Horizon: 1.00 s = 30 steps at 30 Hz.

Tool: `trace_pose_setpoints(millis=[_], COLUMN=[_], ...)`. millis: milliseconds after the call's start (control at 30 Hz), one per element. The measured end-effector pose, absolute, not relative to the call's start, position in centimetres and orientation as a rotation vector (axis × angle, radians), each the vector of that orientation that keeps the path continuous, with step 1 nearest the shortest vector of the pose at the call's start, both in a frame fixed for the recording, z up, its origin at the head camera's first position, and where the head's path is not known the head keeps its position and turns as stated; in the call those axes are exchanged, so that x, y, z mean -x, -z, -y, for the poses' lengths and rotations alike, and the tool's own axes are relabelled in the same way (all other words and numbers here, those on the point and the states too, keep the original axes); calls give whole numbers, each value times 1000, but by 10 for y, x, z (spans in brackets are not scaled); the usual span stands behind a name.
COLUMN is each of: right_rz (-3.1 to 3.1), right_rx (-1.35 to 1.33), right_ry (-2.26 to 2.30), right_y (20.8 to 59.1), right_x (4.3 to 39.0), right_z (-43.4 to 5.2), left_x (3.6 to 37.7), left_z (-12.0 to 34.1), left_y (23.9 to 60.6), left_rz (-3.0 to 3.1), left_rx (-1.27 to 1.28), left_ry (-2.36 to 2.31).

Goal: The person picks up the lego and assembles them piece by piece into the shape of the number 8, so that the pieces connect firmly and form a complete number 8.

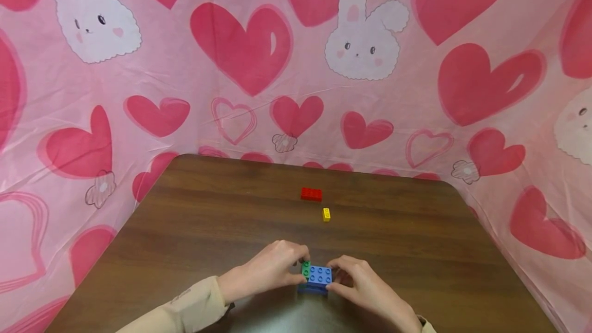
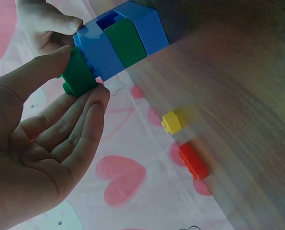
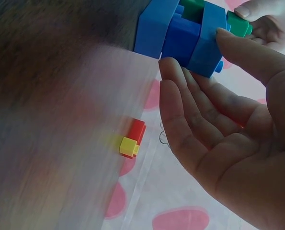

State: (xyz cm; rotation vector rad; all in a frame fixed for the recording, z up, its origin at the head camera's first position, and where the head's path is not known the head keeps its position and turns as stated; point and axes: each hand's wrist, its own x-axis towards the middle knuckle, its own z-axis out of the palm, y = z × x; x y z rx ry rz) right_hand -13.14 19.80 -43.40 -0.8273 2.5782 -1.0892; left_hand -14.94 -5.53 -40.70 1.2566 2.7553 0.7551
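Observation:
A small stack of blue bricks (image 1: 319, 276) with green bricks among them stands on the brown table (image 1: 208, 220) near its front edge. My left hand (image 1: 273, 270) pinches the green brick (image 2: 77, 76) that sticks out at the stack's left end, thumb above and fingers below. My right hand (image 1: 365, 285) grips the top blue brick (image 3: 207, 38) from the right, thumb on its studded face and fingers against its side. In the wrist views the left hand (image 2: 82, 72) and the right hand (image 3: 195, 50) face each other across the stack.
A red brick (image 1: 311, 194) and a small yellow brick (image 1: 326, 214) lie loose on the table beyond the stack, slightly right of centre. A pink cloth with hearts and rabbits (image 1: 296, 66) walls in the table on three sides.

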Motion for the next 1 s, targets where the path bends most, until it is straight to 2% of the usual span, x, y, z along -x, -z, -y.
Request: trace_pose_setpoints(millis=[333, 733, 1000], right_rz=[-2575, -2584, -2590], right_rx=[777, 918, 890], right_ry=[1073, 1157, 1118], right_y=[433, 435, 436], right_x=[132, 131, 131], right_z=[-199, -199, -199], left_x=[151, 150, 151], left_z=[54, 54, 53], left_y=[406, 409, 409], left_rz=[-2735, -2718, -2712], left_rx=[-1242, -1212, -1165], left_ry=[-788, -829, -814])
